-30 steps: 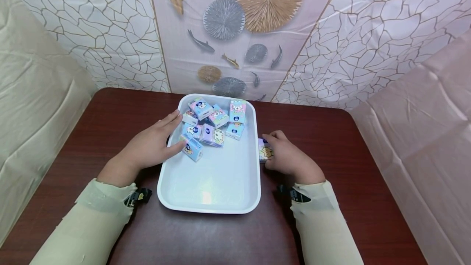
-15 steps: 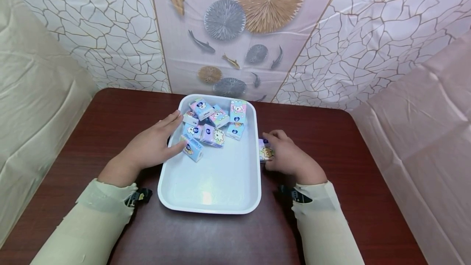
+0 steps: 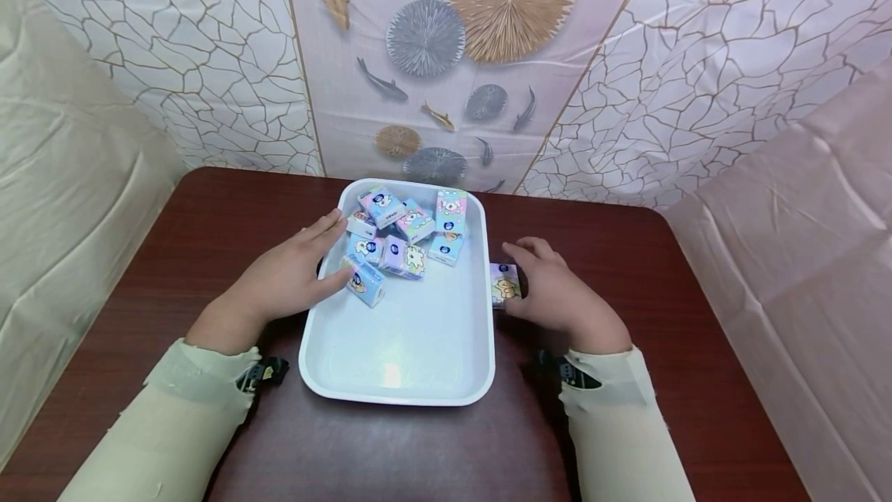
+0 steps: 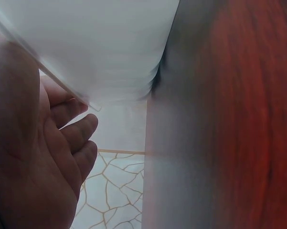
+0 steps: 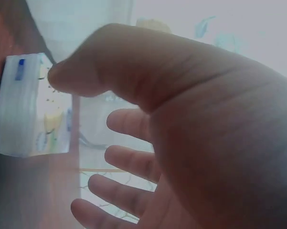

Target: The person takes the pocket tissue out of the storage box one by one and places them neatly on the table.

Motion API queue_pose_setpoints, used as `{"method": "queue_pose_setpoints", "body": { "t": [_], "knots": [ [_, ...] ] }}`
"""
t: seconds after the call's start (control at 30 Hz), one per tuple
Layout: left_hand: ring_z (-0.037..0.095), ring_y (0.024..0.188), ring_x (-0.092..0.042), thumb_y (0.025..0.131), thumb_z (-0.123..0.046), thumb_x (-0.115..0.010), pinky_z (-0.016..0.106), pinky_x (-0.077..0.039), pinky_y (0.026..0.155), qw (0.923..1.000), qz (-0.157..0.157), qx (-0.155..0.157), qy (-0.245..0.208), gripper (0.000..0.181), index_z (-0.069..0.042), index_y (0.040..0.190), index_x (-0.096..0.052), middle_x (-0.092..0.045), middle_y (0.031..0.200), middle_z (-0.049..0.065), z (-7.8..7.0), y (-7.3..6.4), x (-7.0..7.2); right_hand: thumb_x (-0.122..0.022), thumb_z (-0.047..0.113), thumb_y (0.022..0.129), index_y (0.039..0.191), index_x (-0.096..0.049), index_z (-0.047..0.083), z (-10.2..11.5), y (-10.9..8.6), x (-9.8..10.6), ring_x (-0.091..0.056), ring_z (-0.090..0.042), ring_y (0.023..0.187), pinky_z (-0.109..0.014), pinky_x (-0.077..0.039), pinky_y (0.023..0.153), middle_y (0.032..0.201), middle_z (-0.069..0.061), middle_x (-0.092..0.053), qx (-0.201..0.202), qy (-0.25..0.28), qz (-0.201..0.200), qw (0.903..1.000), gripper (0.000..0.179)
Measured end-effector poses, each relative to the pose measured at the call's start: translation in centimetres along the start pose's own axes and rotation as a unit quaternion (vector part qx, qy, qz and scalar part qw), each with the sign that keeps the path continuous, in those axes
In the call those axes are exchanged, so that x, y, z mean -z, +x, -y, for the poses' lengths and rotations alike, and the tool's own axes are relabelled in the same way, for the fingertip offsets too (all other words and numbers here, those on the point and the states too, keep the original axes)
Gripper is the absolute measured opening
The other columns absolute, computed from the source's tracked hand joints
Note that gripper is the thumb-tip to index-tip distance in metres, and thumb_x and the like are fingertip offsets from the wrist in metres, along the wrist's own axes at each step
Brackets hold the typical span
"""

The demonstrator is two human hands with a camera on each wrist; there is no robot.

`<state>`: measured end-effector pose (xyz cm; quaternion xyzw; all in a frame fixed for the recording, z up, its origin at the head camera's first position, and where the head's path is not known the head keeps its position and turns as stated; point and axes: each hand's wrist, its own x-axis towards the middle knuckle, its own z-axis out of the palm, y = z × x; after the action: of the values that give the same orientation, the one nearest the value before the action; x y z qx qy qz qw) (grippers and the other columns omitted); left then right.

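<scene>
A white tray (image 3: 400, 343) lies on the dark red-brown table, with several small tissue packs (image 3: 404, 258) heaped toward its far left. My left hand (image 3: 282, 273) rests at the tray's left rim, thumb reaching over the edge by a blue pack (image 3: 364, 280). In the left wrist view its other fingers (image 4: 81, 133) hang loosely beside the tray wall. On the right, a purple tissue pack (image 3: 505, 281) lies on the table against the tray's outer side. My right hand (image 3: 554, 289) hovers beside it with spread, relaxed fingers; its thumb (image 5: 81, 76) overlaps the pack in the right wrist view.
The table (image 3: 669, 378) extends on both sides of the tray. A patterned cloth backdrop (image 3: 425, 99) hangs behind its far edge, and pale cloth (image 3: 801, 200) hangs at the right side.
My right hand has let go of the purple tissue pack and drawn slightly right, its fingers spreading. The pack stays in place, and the left hand has not moved.
</scene>
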<state>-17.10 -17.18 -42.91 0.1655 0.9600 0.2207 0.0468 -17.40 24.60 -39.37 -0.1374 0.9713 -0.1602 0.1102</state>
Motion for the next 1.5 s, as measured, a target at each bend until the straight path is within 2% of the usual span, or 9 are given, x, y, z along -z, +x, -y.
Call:
{"method": "queue_pose_setpoints", "body": {
  "t": [0.13,0.4,0.7,0.97,1.23,1.5],
  "knots": [
    [0.035,0.162,-0.023,0.1,-0.065,-0.054,0.06,-0.036,0.123,1.0,0.001,-0.004,0.0,0.091,-0.017,0.169,-0.021,-0.008,0.179,-0.002,0.1,-0.1,0.1,-0.077,0.031,0.087,0.165,-0.036,0.02,0.3,-0.3,0.5,-0.037,-0.041,0.148,-0.059,-0.051,0.11,0.168,-0.014,-0.027,0.013,-0.012,-0.012,0.9998,0.089],
    [0.035,0.162,-0.023,0.101,-0.064,-0.053,0.061,-0.034,0.124,1.0,-0.002,-0.009,0.0,0.09,-0.015,0.169,-0.021,-0.009,0.179,0.0,0.1,-0.3,0.0,-0.076,0.033,0.091,0.164,-0.037,0.025,1.6,-1.1,1.2,-0.036,-0.038,0.15,-0.057,-0.052,0.109,0.169,-0.011,-0.028,0.026,-0.015,-0.029,0.9991,0.083],
    [0.035,0.163,-0.022,0.101,-0.065,-0.053,0.061,-0.034,0.124,1.0,0.007,-0.004,0.002,0.09,-0.016,0.169,-0.02,-0.007,0.179,-0.001,0.0,-0.2,0.2,-0.076,0.031,0.092,0.163,-0.039,0.025,3.1,-2.1,1.7,-0.037,-0.037,0.15,-0.056,-0.054,0.107,0.168,-0.009,-0.03,0.062,-0.008,-0.047,0.9969,0.081],
    [0.036,0.162,-0.022,0.101,-0.065,-0.053,0.061,-0.033,0.124,1.0,0.008,-0.004,0.004,0.09,-0.017,0.169,-0.019,-0.007,0.179,-0.001,-0.1,-0.3,0.2,-0.078,0.032,0.09,0.159,-0.046,0.026,4.4,-2.2,1.3,-0.042,-0.029,0.144,-0.048,-0.058,0.104,0.164,-0.004,-0.036,0.082,-0.016,-0.06,0.9947,0.076],
    [0.036,0.162,-0.022,0.099,-0.068,-0.052,0.061,-0.035,0.123,1.0,0.005,0.001,0.004,0.092,-0.018,0.169,-0.021,-0.007,0.179,-0.002,-0.1,-0.1,0.1,-0.077,0.03,0.091,0.158,-0.047,0.024,5.4,-2.6,1.1,-0.043,-0.027,0.14,-0.044,-0.057,0.103,0.16,-0.004,-0.039,0.121,-0.022,-0.059,0.9907,0.074],
    [0.034,0.163,-0.022,0.099,-0.066,-0.055,0.061,-0.035,0.123,1.0,0.006,0.004,0.002,0.091,-0.018,0.169,-0.021,-0.007,0.179,-0.003,-0.2,0.0,0.1,-0.078,0.032,0.09,0.159,-0.046,0.028,6.3,-2.9,0.9,-0.046,-0.024,0.139,-0.041,-0.058,0.103,0.16,-0.002,-0.04,0.144,-0.038,-0.056,0.9873,0.076]
  ]
}}
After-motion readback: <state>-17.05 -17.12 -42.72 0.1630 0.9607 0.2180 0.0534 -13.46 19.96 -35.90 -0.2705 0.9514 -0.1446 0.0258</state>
